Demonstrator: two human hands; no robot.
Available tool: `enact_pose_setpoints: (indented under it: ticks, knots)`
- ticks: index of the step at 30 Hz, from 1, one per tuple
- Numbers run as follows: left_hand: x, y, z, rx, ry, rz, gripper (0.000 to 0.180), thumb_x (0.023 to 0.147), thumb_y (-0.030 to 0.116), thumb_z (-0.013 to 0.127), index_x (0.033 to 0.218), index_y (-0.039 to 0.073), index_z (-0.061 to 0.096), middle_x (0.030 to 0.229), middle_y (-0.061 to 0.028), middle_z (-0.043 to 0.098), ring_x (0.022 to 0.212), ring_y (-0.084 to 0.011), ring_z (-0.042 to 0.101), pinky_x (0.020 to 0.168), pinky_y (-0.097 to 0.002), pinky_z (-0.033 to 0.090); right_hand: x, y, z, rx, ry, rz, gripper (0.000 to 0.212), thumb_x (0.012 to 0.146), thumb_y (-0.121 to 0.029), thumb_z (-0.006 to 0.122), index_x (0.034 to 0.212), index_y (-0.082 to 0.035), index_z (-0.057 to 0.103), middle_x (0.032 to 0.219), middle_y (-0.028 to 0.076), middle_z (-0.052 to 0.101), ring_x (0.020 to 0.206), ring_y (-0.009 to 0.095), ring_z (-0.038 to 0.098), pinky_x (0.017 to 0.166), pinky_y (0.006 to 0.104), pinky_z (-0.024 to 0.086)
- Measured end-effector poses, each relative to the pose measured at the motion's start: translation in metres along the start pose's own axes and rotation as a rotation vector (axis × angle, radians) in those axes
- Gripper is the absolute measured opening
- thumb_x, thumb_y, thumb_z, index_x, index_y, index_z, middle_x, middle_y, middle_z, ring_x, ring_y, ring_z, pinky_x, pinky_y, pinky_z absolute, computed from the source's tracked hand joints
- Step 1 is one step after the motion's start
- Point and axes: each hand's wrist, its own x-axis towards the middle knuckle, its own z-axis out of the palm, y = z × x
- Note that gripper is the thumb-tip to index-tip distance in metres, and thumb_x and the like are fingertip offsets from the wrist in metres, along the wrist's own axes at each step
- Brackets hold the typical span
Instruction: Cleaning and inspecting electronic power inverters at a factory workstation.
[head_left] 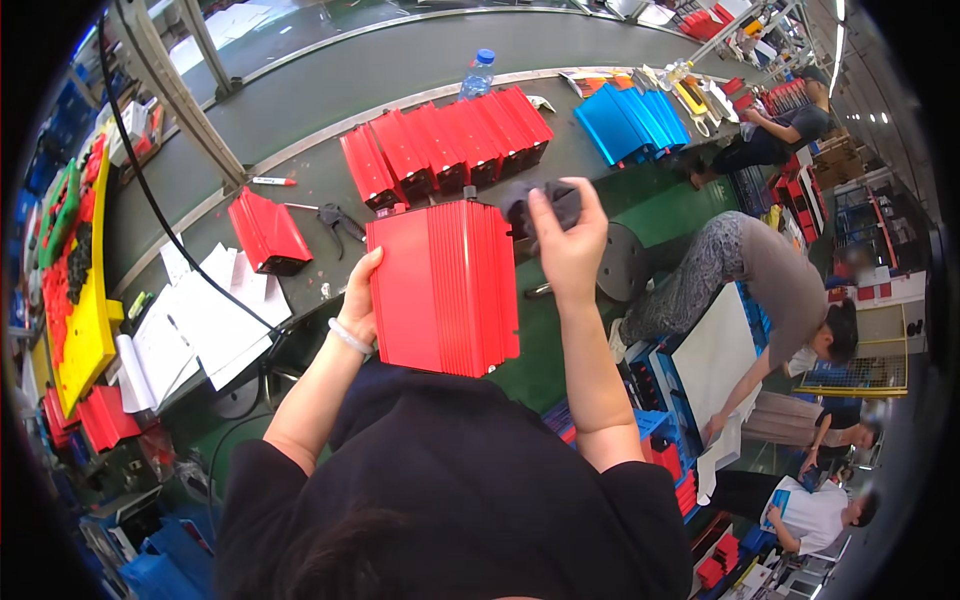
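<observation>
A red ribbed metal casing (440,290), box-shaped with small fittings on its far end, is held up in front of my body. My left hand (360,297) grips its left side, thumb lying on the red face. Beside the casing's far right corner, my right hand (572,235) is closed on a dark, crumpled cloth (545,205). Behind, on the bench, stands a row of similar red casings (445,145). Another red casing (268,230) lies apart to the left, near an air blow gun (338,222).
Blue casings (630,122) and a water bottle (478,75) stand on the bench (330,130). Papers (215,315) and a marker (272,181) lie left. A round stool (620,262) is at the right; a person (770,290) bends over a box beyond it. Other people work farther off.
</observation>
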Motion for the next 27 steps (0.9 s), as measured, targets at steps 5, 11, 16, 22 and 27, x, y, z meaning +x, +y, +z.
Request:
enact_pose_setpoints:
  ticks: [5, 11, 16, 22, 27]
  knots:
    - [-0.001, 0.0, -0.005, 0.044, 0.03, 0.023, 0.04, 0.087, 0.032, 0.06, 0.114, 0.003, 0.056, 0.108, -0.012, 0.064, 0.095, -0.0247, 0.064, 0.083, -0.0374, 0.054, -0.022, 0.003, 0.01, -0.109, -0.156, -0.033, 0.015, 0.08, -0.005, 0.068, 0.089, 0.001, 0.057, 0.07, 0.003, 0.062, 0.062, 0.006, 0.053, 0.055, 0.0231, 0.043]
    - [-0.006, 0.005, 0.002, 0.059, 0.025, 0.043, 0.043, 0.086, 0.034, 0.061, 0.115, 0.002, 0.055, 0.109, -0.0125, 0.064, 0.097, -0.025, 0.063, 0.084, -0.0376, 0.053, -0.025, 0.001, 0.009, -0.512, -0.224, -0.503, 0.03, 0.071, 0.003, 0.062, 0.099, -0.004, 0.055, 0.083, 0.014, 0.061, 0.082, 0.031, 0.058, 0.072, 0.0404, 0.045]
    - [-0.006, 0.011, 0.013, 0.057, -0.006, 0.09, 0.047, 0.086, 0.035, 0.06, 0.119, 0.002, 0.053, 0.11, -0.0128, 0.063, 0.098, -0.0257, 0.063, 0.085, -0.038, 0.052, -0.036, -0.015, -0.008, -0.583, -0.419, -0.653, 0.03, 0.06, 0.003, 0.064, 0.09, -0.005, 0.062, 0.084, 0.013, 0.058, 0.08, 0.032, 0.056, 0.072, 0.0387, 0.045]
    - [-0.002, 0.024, 0.015, 0.075, 0.036, 0.025, 0.044, 0.086, 0.032, 0.06, 0.117, 0.002, 0.055, 0.109, -0.0129, 0.064, 0.095, -0.0253, 0.064, 0.084, -0.0378, 0.053, -0.044, -0.01, -0.035, -0.531, -0.801, -0.779, 0.033, 0.054, 0.003, 0.062, 0.084, -0.012, 0.061, 0.086, -0.001, 0.066, 0.092, 0.021, 0.059, 0.075, 0.0353, 0.043]
    - [0.0, 0.022, 0.017, 0.129, 0.045, -0.072, 0.04, 0.085, 0.029, 0.062, 0.114, 0.002, 0.057, 0.105, -0.0129, 0.066, 0.091, -0.0248, 0.065, 0.081, -0.0382, 0.054, -0.005, -0.008, -0.036, -0.639, -0.627, -0.907, 0.035, 0.058, -0.002, 0.067, 0.091, -0.013, 0.063, 0.091, -0.001, 0.066, 0.094, 0.023, 0.059, 0.077, 0.0377, 0.044]
